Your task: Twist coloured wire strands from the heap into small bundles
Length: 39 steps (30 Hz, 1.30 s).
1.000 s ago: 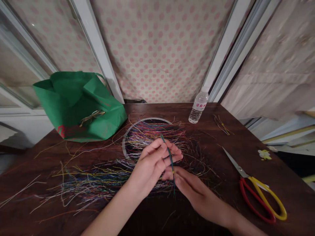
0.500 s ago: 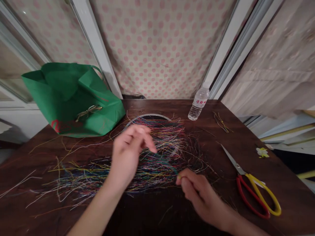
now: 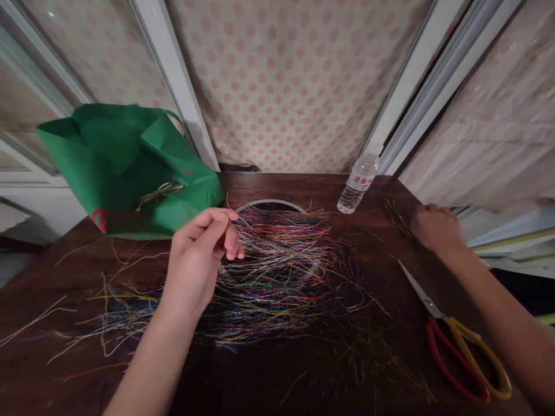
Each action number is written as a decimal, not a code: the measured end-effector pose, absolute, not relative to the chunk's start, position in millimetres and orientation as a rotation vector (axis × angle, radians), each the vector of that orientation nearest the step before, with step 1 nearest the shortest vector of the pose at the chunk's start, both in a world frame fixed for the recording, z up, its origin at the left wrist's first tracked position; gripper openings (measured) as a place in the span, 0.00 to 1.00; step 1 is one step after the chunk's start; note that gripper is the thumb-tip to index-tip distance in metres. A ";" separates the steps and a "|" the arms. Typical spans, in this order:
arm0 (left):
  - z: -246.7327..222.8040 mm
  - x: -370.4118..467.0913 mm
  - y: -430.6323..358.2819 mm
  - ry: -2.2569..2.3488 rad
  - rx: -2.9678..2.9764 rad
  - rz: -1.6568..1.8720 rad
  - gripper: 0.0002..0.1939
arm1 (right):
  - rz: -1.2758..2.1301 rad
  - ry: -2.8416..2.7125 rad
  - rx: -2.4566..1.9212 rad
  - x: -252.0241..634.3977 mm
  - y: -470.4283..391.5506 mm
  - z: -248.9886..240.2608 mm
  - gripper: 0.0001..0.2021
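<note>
One green bag (image 3: 130, 167), upright at the table's (image 3: 243, 384) far left, a small tied bunch (image 3: 159, 195) against its front. One left hand (image 3: 195, 260), mine, raised over the wires (image 3: 277, 294), thumb and forefinger together, other fingers curled; any strand between them, I cannot tell. Wires, many-coloured, loosely heaped mid-table. One bottle (image 3: 358, 184), clear, behind. One loose bundle (image 3: 396, 216), beside my right hand (image 3: 436, 230), blurred, its grip unclear. One scissors (image 3: 429, 304), red and yellow handles, nearer me.
</note>
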<state>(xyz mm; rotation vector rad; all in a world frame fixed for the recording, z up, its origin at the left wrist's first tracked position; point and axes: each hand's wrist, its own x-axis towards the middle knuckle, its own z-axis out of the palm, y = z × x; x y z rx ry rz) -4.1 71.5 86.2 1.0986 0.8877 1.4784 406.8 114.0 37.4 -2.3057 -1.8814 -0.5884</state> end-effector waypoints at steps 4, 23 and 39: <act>86.2 -8.1 75.5 0.902 1.070 1.492 0.06 | -0.443 -2.261 -1.929 330.9 131.7 45.9 0.13; 98.9 -30.6 73.6 0.953 1.086 1.626 0.05 | 0.549 -2.637 -1.491 199.1 243.0 2.0 0.14; 87.4 -20.6 75.8 0.961 1.181 1.396 0.06 | 0.646 -2.250 -1.174 193.7 222.9 68.8 0.11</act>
